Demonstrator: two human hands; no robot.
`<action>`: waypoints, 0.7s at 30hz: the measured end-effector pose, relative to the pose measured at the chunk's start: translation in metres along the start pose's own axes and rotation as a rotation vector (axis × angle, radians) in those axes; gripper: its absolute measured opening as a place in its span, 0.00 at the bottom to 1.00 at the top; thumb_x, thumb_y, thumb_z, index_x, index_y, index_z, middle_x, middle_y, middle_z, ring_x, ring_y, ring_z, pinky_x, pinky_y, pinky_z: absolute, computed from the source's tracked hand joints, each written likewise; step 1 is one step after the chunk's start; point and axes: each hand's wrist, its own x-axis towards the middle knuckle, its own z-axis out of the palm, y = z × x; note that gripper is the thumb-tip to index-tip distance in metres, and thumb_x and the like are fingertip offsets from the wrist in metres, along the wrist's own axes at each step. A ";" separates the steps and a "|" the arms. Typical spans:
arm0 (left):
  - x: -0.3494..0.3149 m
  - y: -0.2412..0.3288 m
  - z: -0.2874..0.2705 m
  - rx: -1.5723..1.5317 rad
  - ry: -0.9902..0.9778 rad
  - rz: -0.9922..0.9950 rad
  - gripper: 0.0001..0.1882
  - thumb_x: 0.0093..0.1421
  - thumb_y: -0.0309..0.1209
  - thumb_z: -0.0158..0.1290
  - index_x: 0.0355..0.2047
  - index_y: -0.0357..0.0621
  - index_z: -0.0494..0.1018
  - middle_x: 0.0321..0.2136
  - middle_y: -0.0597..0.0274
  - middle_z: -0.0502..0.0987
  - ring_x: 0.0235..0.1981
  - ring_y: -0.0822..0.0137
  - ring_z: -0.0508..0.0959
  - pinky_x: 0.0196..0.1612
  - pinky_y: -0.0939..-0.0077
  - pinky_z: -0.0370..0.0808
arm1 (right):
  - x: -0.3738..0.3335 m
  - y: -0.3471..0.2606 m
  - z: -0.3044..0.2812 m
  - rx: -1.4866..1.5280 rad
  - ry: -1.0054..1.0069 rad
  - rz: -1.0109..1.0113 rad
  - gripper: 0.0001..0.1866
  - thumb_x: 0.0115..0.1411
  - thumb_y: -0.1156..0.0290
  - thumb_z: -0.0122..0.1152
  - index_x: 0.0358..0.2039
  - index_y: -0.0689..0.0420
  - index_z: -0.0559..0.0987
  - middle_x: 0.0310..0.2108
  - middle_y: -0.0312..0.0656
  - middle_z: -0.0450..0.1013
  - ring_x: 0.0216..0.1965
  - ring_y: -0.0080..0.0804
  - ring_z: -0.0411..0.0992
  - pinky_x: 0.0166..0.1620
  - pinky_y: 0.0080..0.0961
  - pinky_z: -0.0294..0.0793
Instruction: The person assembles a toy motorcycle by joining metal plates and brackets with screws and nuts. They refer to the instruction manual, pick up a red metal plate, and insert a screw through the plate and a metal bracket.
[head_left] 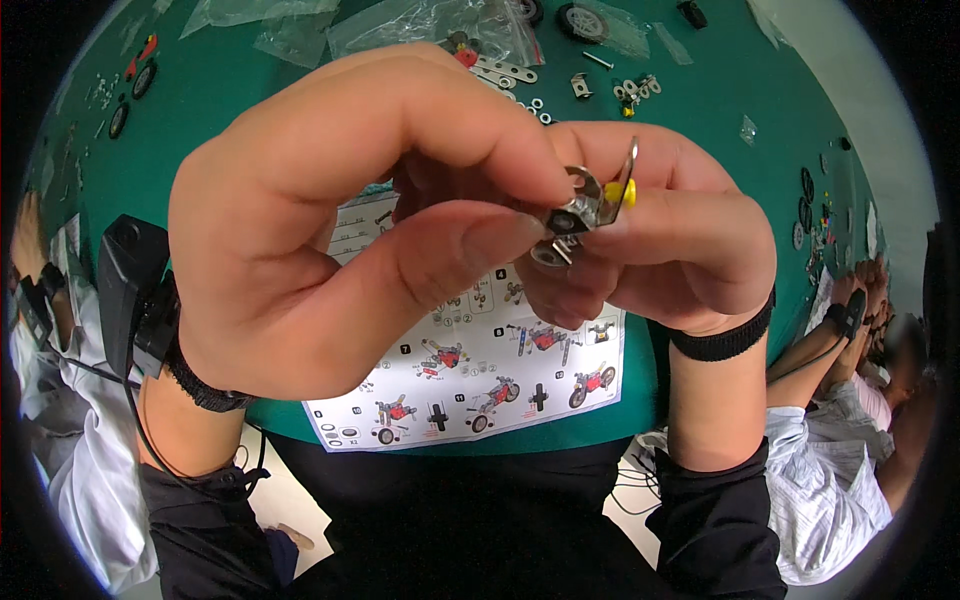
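Close to the camera, my left hand (330, 215) and my right hand (665, 240) meet over a green table (250, 110). Between the fingertips sits a small metal assembly (590, 205): a bent metal bracket, a washer, a bolt and a yellow plastic piece. My left thumb and forefinger pinch the washer end. My right fingers hold the bracket and the yellow piece from the other side. A black strap with a small black box is on my left wrist, and a black band is on my right wrist.
A printed instruction sheet (480, 370) with motorcycle pictures lies at the table's near edge. Clear plastic bags (420, 25), metal strips (505, 72), small brackets and washers (630, 88), black wheels (582, 20) and a red part (145, 50) lie farther back. Other people sit at left and right.
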 end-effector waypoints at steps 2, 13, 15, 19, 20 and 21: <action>0.001 0.001 0.002 -0.010 0.007 -0.030 0.08 0.56 0.24 0.52 0.37 0.34 0.71 0.33 0.56 0.72 0.33 0.68 0.71 0.37 0.79 0.66 | -0.002 0.000 -0.002 0.013 -0.001 -0.005 0.13 0.51 0.74 0.52 0.34 0.70 0.69 0.18 0.42 0.64 0.18 0.29 0.64 0.23 0.24 0.62; 0.006 -0.011 -0.025 0.587 -0.164 0.011 0.13 0.46 0.29 0.61 0.29 0.36 0.71 0.23 0.59 0.69 0.22 0.66 0.68 0.26 0.80 0.64 | -0.006 -0.008 -0.013 -0.029 -0.020 -0.034 0.12 0.53 0.69 0.54 0.34 0.64 0.68 0.19 0.36 0.60 0.19 0.26 0.62 0.23 0.24 0.61; 0.003 -0.012 -0.025 0.563 -0.240 -0.044 0.16 0.45 0.31 0.62 0.29 0.36 0.71 0.24 0.57 0.69 0.23 0.63 0.70 0.27 0.77 0.66 | -0.006 -0.009 -0.015 -0.058 -0.019 -0.028 0.12 0.53 0.69 0.54 0.34 0.64 0.68 0.19 0.35 0.60 0.21 0.26 0.63 0.25 0.25 0.62; 0.000 -0.012 -0.017 0.551 -0.345 -0.188 0.19 0.42 0.32 0.65 0.29 0.36 0.70 0.25 0.53 0.71 0.27 0.54 0.74 0.30 0.69 0.70 | -0.005 -0.009 -0.016 -0.054 -0.010 -0.024 0.12 0.53 0.69 0.54 0.34 0.64 0.68 0.18 0.35 0.60 0.21 0.26 0.63 0.26 0.26 0.63; 0.000 -0.013 -0.014 0.552 -0.336 -0.225 0.18 0.42 0.30 0.64 0.30 0.36 0.70 0.26 0.53 0.71 0.27 0.54 0.74 0.31 0.68 0.71 | -0.004 -0.009 -0.015 -0.069 0.018 -0.021 0.12 0.53 0.69 0.55 0.34 0.64 0.68 0.18 0.35 0.60 0.21 0.26 0.63 0.26 0.26 0.63; 0.000 -0.013 -0.012 0.550 -0.336 -0.224 0.18 0.42 0.30 0.64 0.30 0.36 0.70 0.26 0.53 0.71 0.27 0.54 0.74 0.31 0.68 0.71 | -0.004 -0.009 -0.014 -0.085 0.045 -0.017 0.13 0.53 0.69 0.55 0.34 0.64 0.68 0.18 0.35 0.61 0.21 0.27 0.63 0.26 0.26 0.63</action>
